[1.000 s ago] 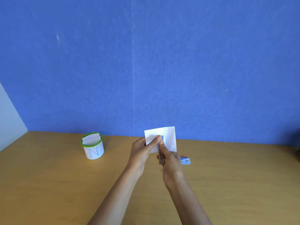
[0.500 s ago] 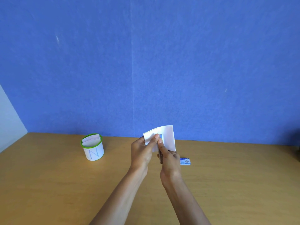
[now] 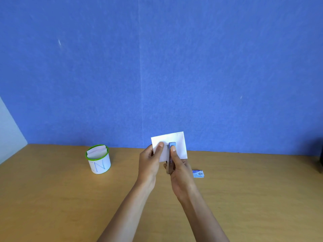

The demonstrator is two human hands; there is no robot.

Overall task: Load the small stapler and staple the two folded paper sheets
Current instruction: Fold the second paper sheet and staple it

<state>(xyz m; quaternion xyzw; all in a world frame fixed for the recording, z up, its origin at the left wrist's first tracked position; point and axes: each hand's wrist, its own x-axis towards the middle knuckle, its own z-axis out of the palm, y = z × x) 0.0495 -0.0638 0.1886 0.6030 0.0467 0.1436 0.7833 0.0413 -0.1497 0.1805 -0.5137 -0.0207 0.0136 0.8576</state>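
Now I am watching from my remote station as the stapling step is coming to a head. Compared with half a second ago, the two folded paper sheets (image 3: 180, 149) are no longer curling away; they are facing me flat and upright, held in the air above the table (image 3: 52, 198) in front of the blue wall. The left hand (image 3: 150, 162) is pinching their left edge, thumb on the front face and the other fingers behind. That thumb, which was crowding the blue tip a moment back, is now sitting just beside it. The right hand (image 3: 180, 175) is wrapping round the small stapler (image 3: 170, 160), its thumb pressing on the blue head, which is lying over the front of the sheets near their lower middle. I am judging that the paper is sitting in the stapler's mouth and the squeeze is either starting or about to start; I am not seeing any staple in the paper, and it would be too small to tell. The stapler is looking slim, brown-grey with a blue cap. The sheets are looking white and crisp, their edges lining up. A small staple box (image 3: 198, 173) is lying on the table near the right wrist, and a green-rimmed cup (image 3: 99, 165) holding more folded paper is standing well off to the left.
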